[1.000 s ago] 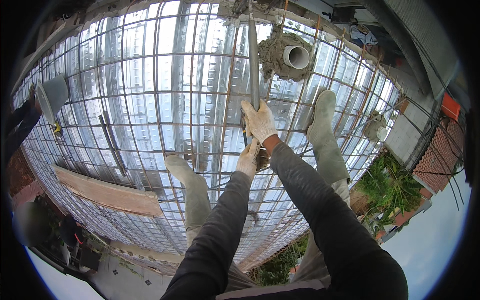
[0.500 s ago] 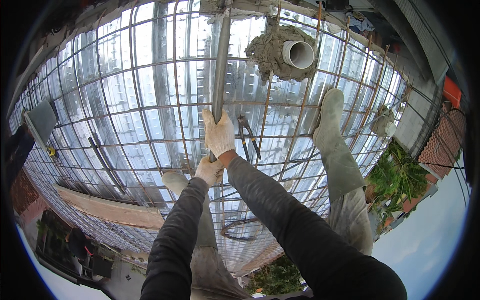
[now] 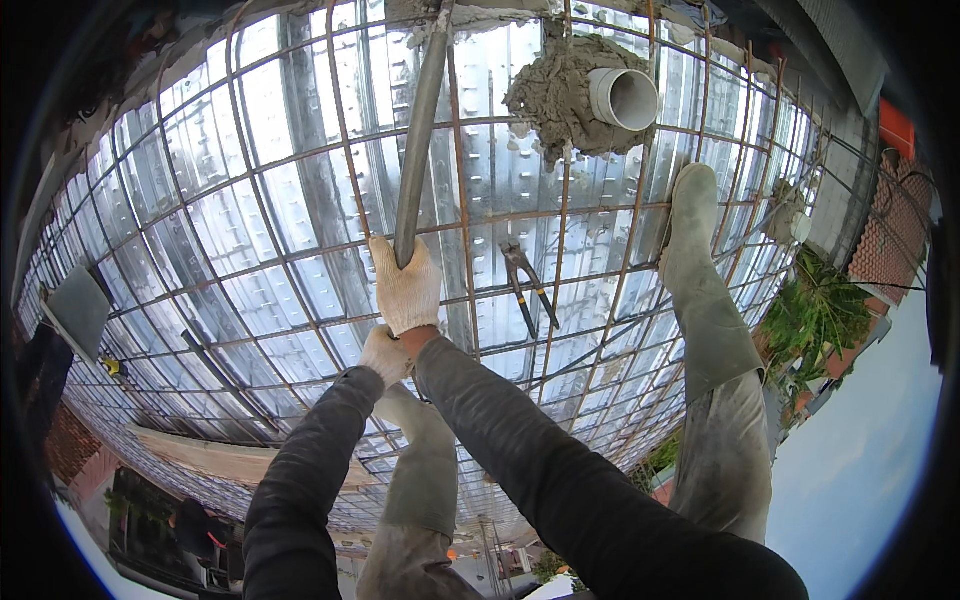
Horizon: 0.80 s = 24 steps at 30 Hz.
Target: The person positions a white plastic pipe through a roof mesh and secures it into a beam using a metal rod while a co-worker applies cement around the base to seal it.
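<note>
Both my hands wear off-white knit gloves and are closed around a long grey metal pipe (image 3: 421, 140). My right hand (image 3: 408, 288) grips it higher up, its fingers wrapped around the shaft. Just below, my left hand (image 3: 386, 356) is closed at the pipe's lower end, partly covered by my right wrist. The pipe slants away from me, and its far end reaches the mortar-covered edge at the top of the view. Under it spreads a grid of rusty rebar (image 3: 463, 215) over shiny corrugated metal decking (image 3: 330, 205). Nippers (image 3: 528, 288) with black and yellow handles lie right of my hands.
A white plastic pipe (image 3: 632, 99) stands in a mound of mortar (image 3: 560, 95) at the far right. My boots (image 3: 692, 225) are on the grid. A wooden plank (image 3: 205, 455), a dark bar (image 3: 215, 360) and a grey board (image 3: 78, 308) lie to the left.
My hands have swung the pipe's near end left, so it slants more. My left boot has shifted right and nearer. The view has moved a little.
</note>
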Available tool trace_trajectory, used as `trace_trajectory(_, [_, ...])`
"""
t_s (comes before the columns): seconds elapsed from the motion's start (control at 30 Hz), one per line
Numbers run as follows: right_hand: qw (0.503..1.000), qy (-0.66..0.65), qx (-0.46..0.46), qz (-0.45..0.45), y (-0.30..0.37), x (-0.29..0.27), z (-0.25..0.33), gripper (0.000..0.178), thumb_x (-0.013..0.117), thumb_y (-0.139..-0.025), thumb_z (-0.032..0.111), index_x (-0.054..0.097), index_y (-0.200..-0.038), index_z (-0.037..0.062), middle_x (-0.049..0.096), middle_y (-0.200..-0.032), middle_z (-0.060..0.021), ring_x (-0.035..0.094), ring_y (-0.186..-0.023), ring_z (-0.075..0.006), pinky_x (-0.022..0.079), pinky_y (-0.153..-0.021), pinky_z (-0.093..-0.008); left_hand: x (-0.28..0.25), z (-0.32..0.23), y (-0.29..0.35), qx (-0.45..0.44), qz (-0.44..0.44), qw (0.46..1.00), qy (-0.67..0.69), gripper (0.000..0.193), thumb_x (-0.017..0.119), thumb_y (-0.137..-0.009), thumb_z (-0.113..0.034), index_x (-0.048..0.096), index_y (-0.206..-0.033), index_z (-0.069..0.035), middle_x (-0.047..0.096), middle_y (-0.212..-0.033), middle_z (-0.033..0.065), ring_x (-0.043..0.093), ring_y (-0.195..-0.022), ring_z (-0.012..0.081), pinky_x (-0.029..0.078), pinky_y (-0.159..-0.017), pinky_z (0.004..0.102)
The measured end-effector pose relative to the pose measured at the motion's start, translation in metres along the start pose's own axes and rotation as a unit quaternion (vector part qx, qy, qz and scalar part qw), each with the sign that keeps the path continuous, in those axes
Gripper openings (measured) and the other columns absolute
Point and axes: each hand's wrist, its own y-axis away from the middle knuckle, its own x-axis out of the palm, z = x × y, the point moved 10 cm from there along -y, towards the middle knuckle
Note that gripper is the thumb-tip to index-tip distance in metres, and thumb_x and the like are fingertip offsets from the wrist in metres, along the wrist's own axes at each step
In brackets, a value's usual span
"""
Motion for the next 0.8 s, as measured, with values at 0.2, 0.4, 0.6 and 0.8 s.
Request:
trace_trajectory(0.2, [0.994,-0.105,0.009,0.006,0.013,0.072,0.011,0.049,0.074,-0.096,0.045,0.065,-0.1,-0.0032,0.069,-0.079,-0.0199,0.07,-0.076,-0.0364,0.054,-0.074,-0.0459,-0.09,-0.008,0.0,-0.031,0.021,0.99,-0.133,0.028,0.072,-0.098,-0.017,0.071,-0.108,0.01,0.079,-0.094,0.0129,0.07,-0.085,0.0123,0.055,-0.072,0.0354])
trace_trajectory(0.4, [0.992,-0.129,0.006,0.006,0.007,0.093,0.024,0.054,0.07,-0.098,0.047,0.065,-0.105,-0.0061,0.07,-0.081,-0.0234,0.071,-0.079,-0.0408,0.054,-0.074,-0.0472,-0.129,0.01,-0.013,-0.086,0.023,0.988,-0.129,0.022,0.072,-0.096,-0.014,0.07,-0.1,0.007,0.074,-0.081,0.0089,0.068,-0.072,0.0141,0.052,-0.061,0.036])
trace_trajectory(0.6, [0.987,-0.135,0.048,0.066,0.009,0.043,0.011,0.048,0.072,-0.097,0.046,0.062,-0.094,-0.0005,0.063,-0.065,-0.0125,0.064,-0.052,-0.0254,0.052,-0.051,-0.0403,-0.048,-0.006,0.009,-0.056,-0.04,0.997,-0.02,0.016,0.069,-0.093,-0.013,0.07,-0.097,0.002,0.067,-0.073,0.0037,0.064,-0.065,0.0135,0.049,-0.056,0.0349])
trace_trajectory(0.8, [0.939,-0.255,0.143,0.179,0.075,-0.038,0.035,0.035,0.071,-0.102,0.04,0.054,-0.094,0.0112,0.045,-0.058,0.0019,0.041,-0.038,-0.0122,0.034,-0.036,-0.0319,0.047,-0.07,0.132,-0.055,-0.069,0.995,0.036,0.04,0.072,-0.094,-0.038,0.069,-0.103,0.001,0.068,-0.078,0.0108,0.064,-0.071,0.0171,0.053,-0.07,0.037])
